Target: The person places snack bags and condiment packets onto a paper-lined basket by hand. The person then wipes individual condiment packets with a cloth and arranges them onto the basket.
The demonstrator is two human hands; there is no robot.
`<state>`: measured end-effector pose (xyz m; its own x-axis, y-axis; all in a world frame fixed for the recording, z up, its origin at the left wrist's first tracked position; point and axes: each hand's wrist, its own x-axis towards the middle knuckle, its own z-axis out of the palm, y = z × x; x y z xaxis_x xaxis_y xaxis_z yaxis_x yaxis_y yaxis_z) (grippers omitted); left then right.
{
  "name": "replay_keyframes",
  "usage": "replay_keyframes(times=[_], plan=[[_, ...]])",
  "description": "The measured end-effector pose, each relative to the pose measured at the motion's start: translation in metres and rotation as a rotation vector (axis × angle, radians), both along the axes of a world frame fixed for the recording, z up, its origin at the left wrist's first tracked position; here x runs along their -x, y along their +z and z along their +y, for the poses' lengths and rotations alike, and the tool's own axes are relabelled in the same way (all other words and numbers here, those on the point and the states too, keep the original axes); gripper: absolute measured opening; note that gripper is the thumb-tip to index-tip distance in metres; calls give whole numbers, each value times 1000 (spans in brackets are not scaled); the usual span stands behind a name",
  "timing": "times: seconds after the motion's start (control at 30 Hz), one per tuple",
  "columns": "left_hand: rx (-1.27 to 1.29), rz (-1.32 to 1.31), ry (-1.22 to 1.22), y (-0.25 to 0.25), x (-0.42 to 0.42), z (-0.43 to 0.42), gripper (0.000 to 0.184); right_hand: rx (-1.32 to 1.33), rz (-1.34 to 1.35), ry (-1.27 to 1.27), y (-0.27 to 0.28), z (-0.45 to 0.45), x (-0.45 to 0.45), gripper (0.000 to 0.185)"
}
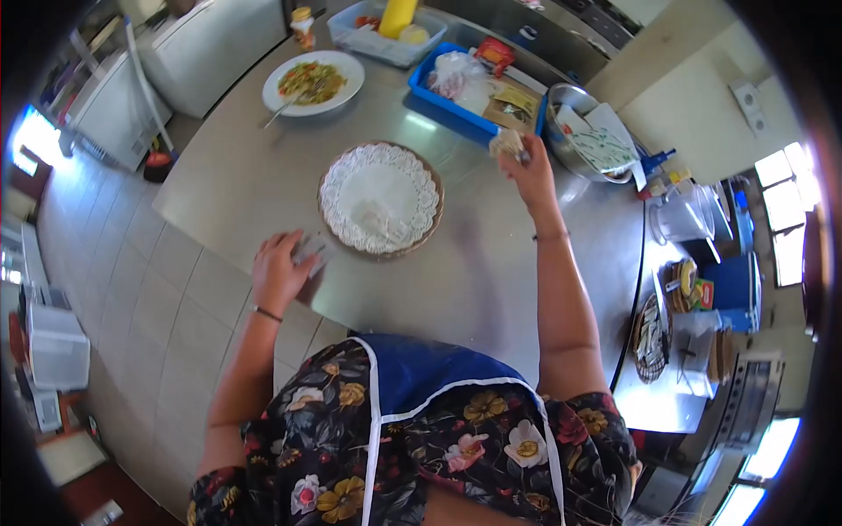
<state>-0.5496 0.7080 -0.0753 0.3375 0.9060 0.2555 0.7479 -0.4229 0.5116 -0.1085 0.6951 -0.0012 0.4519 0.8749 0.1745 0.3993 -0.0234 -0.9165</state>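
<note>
A round wicker basket (438,219) lined with a white lace-edged paper doily (377,171) sits on the steel table between my hands. Something thin and see-through, too faint to name, lies on the doily's near part. My left hand (279,270), left of the basket at the table's edge, has its fingers curled round a clear, plastic-looking piece (311,252). Beyond the basket to the right, my right hand (531,174) is raised in front of the blue tray (465,128). Its fingers pinch a small crumpled beige piece (505,143) whose kind I cannot make out.
A white plate (274,88) of chopped vegetables with a utensil stands far left, near a spice jar (303,28). A clear tub (351,39) holds a yellow bottle. Packets lie in the blue tray. Beside it is a steel bowl (570,158) containing white items.
</note>
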Motion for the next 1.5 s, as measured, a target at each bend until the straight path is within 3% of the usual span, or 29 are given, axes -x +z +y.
replay_keyframes(times=[0.07,0.17,0.3,0.43,0.53,0.63,0.7,0.8,0.9,1.0,1.03,1.13,1.23,1.37,1.5], plan=[[167,111,-11,7,2,0,46,-139,-341,-85,-18,44,-24,53],[252,49,-43,-4,5,9,45,42,-554,-230,-11,88,-34,60],[434,-111,-52,-23,25,27,38,197,-579,-251,-19,138,-48,71],[513,-240,-23,11,21,43,24,368,-741,-205,-18,153,-34,83],[401,-359,-90,17,7,56,16,142,-811,-204,-19,144,-14,73],[299,-369,-177,48,-17,63,16,213,-543,19,-15,105,16,56],[250,-382,-221,60,-34,69,17,181,-554,65,-30,74,30,44],[377,-457,-253,55,-59,81,22,395,-373,92,-37,29,55,43],[222,-304,-353,39,-82,89,37,412,-262,81,-53,-5,70,44],[-123,-127,-321,28,-88,93,54,463,-89,18,-56,-25,85,42],[-19,-105,-312,21,-83,96,65,517,-19,43,-54,-29,87,42],[72,-187,-261,1,-74,98,71,609,167,107,-58,-38,93,42],[429,-521,-355,-32,-59,104,75,558,244,100,-67,-40,103,39],[717,-832,-327,5,-65,89,76,434,357,-5,-64,-44,101,31],[709,-748,-316,22,-67,86,75,313,490,-76,-49,-45,79,23]])
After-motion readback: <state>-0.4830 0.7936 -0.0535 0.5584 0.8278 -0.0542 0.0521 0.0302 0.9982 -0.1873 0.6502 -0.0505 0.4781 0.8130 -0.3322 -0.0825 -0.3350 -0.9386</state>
